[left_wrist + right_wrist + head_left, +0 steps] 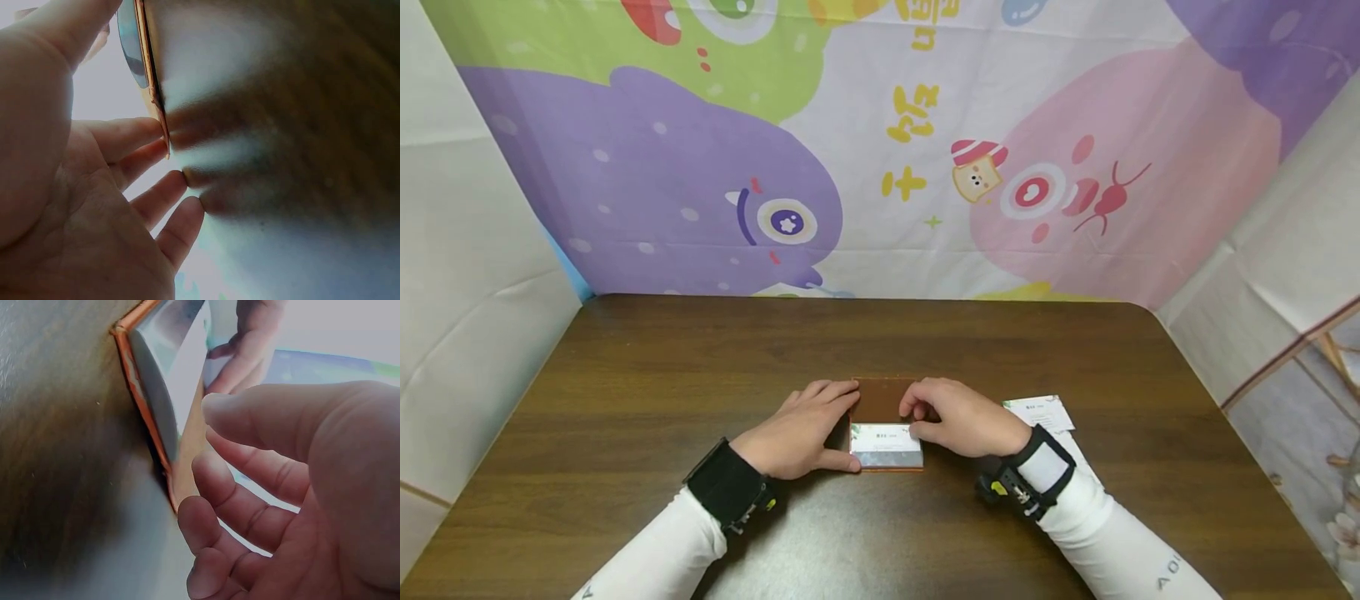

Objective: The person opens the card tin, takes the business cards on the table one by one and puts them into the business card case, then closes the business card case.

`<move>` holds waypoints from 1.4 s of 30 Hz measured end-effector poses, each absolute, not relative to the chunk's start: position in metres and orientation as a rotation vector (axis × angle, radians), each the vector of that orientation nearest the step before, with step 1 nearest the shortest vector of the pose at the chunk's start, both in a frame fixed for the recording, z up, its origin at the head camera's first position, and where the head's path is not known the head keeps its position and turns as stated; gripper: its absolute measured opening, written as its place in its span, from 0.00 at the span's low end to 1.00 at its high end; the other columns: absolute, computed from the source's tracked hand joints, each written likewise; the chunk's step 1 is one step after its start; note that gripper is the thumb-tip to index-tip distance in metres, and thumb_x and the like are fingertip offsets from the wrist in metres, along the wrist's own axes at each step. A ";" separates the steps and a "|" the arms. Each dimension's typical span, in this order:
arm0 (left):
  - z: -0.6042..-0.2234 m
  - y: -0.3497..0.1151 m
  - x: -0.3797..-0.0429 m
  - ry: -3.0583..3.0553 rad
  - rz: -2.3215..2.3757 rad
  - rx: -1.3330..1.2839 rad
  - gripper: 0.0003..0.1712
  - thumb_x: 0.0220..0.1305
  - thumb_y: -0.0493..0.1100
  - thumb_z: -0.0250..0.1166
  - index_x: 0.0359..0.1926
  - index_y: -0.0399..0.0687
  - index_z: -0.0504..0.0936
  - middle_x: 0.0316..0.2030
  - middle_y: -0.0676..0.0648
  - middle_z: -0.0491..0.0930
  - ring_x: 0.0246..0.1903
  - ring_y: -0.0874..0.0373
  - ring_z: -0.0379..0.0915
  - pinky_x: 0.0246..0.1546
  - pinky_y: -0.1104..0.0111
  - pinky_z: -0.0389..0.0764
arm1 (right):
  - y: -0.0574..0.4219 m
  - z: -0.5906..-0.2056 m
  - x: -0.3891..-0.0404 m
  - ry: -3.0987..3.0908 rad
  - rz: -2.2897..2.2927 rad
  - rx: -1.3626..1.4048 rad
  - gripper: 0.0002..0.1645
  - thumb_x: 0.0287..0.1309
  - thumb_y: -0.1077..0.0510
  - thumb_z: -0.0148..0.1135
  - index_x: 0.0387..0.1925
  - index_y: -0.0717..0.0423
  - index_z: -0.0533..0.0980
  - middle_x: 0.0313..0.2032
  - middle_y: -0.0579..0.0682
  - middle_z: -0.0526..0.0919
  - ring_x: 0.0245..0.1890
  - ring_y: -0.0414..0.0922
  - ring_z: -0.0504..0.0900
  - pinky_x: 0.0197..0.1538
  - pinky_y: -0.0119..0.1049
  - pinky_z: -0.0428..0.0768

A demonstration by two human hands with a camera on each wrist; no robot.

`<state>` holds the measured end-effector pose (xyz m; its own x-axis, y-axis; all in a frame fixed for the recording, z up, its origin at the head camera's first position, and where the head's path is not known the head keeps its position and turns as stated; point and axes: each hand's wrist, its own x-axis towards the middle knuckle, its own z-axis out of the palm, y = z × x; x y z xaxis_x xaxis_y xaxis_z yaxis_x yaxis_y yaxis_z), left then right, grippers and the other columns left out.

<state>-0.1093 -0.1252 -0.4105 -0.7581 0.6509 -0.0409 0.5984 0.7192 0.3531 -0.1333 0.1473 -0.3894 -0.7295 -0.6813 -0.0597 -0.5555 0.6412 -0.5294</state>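
A brown card holder (pixel 889 392) lies unfolded on the table. Its near half carries a white printed business card (pixel 880 436), the lower part covered by a greyish see-through pocket (pixel 887 459). My left hand (pixel 805 429) rests along the holder's left edge, fingertips at the far part and thumb at the near corner. In the left wrist view its fingers (pixel 159 199) are mostly straight. My right hand (pixel 966 419) hovers at the right side, thumb by the card's right edge. The right wrist view shows its fingers (pixel 215 478) loosely bent, with nothing visible between them; thumb contact cannot be told.
More white business cards (pixel 1041 412) lie to the right on the brown wooden table (pixel 700 350), partly hidden behind my right wrist. A cartoon-printed cloth (pixel 880 167) hangs at the table's far edge. Pale cloth walls (pixel 475 250) stand at both sides.
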 end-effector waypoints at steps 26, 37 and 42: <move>-0.409 -0.125 -0.108 2.748 0.467 0.998 0.56 0.59 0.71 0.63 0.76 0.39 0.60 0.76 0.44 0.54 0.72 0.46 0.48 0.64 0.46 0.59 | 0.197 -0.374 -0.126 2.715 -0.694 -0.920 0.15 0.59 0.58 0.69 0.48 0.53 0.78 0.40 0.46 0.80 0.42 0.45 0.76 0.46 0.39 0.76; -0.408 -0.125 -0.108 2.748 0.486 1.010 0.56 0.59 0.70 0.64 0.75 0.38 0.61 0.75 0.43 0.54 0.72 0.45 0.49 0.64 0.45 0.59 | 0.228 -0.378 -0.128 2.767 -0.676 -0.872 0.19 0.57 0.60 0.71 0.50 0.53 0.78 0.44 0.47 0.80 0.45 0.47 0.77 0.49 0.43 0.75; -0.409 -0.125 -0.108 2.752 0.479 0.995 0.56 0.59 0.71 0.63 0.76 0.39 0.60 0.75 0.44 0.54 0.72 0.46 0.49 0.64 0.45 0.59 | 0.240 -0.377 -0.129 2.782 -0.663 -0.812 0.21 0.55 0.60 0.71 0.52 0.54 0.78 0.47 0.48 0.80 0.48 0.48 0.77 0.53 0.45 0.75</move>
